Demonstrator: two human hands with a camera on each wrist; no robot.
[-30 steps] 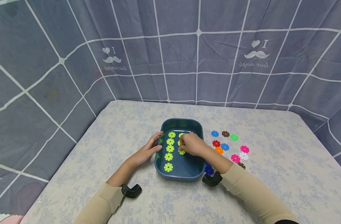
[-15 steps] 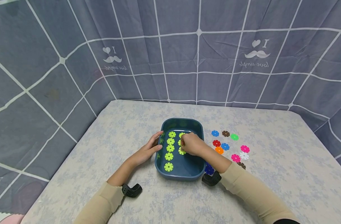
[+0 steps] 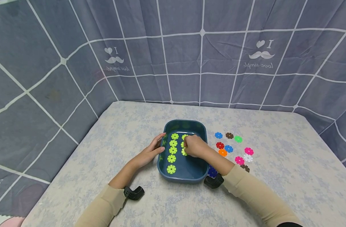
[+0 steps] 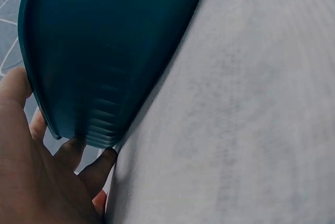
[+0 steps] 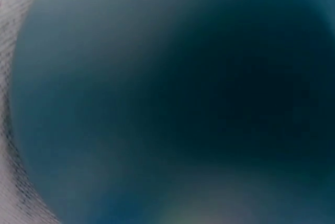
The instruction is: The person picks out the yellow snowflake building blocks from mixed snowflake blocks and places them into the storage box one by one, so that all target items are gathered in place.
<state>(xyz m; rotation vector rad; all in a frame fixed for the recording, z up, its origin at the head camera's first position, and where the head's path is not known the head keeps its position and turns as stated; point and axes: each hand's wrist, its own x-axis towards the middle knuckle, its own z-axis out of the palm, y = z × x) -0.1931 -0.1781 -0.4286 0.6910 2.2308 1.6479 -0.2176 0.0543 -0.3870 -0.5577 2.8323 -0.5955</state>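
In the head view, a dark teal plastic tray [image 3: 187, 175] holds several flat yellow-green snowflake discs [image 3: 171, 158], a longer column on the left and a shorter one beside it. My left hand [image 3: 147, 154] rests against the tray's left side, thumb at the rim; the left wrist view shows its fingers [image 4: 99, 171] touching the outer wall. Inside the tray, my right hand [image 3: 196, 146] has its fingers curled down at the nearest yellow-green disc [image 3: 184, 152] of the second column, partly covering it. The right wrist view is too blurred to show the fingers.
Right of the tray lie loose snowflake discs: blue [image 3: 228, 148], red [image 3: 220, 145], orange [image 3: 222, 152], brown [image 3: 229, 135], green [image 3: 238, 139], pink [image 3: 248, 151] and white [image 3: 248, 158]. Dark blue discs [image 3: 212, 171] lie beside the right wrist. A grey-blue checked curtain [image 3: 184, 63] hangs behind the table.
The right hand's fingertips shift slightly over the nearest disc of the second column, which moves a little away from me and is more covered. The left hand and tray stay in place.
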